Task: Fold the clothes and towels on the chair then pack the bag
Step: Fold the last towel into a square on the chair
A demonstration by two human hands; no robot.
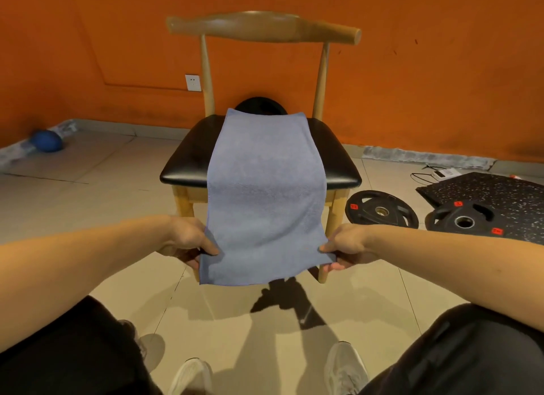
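GYM ROOM, ORANGE WALL: A person's left hand (188, 243) and right hand (348, 247) each pinch a near corner of a blue towel (266, 188), thumbs on top and the other fingers curled beneath the cloth. The wooden chair (262, 26) stands at 12 o'clock from the wearer.

The towel runs lengthwise from the hands up across the black seat. Its far edge rests at the back of the cushion, at 12 o'clock. The near stretch hangs in the air off the seat's front, drawn fairly flat, with a slight sag along the hem at 6 o'clock.

The step in hand looks to be the first fold, near edge carried over to far edge. To do it well, the two corners should travel level and at equal tension, so the sides stay parallel. They should land squarely on the far corners before either pinch lets go.

The pull wants to be light, because only the far part of the cloth bears on the seat. A firm tug toward 6 o'clock could drag it off the smooth cushion. Once the halves are matched, a flat palm run outward from the crease should settle the soft pile.

No bag and no other clothes are in view. Two weight plates (393, 219) lie on the tiled floor at 3 o'clock of the chair, a speckled mat (506, 188) just beyond them. A blue ball (47, 141) sits by the wall at 9 o'clock.
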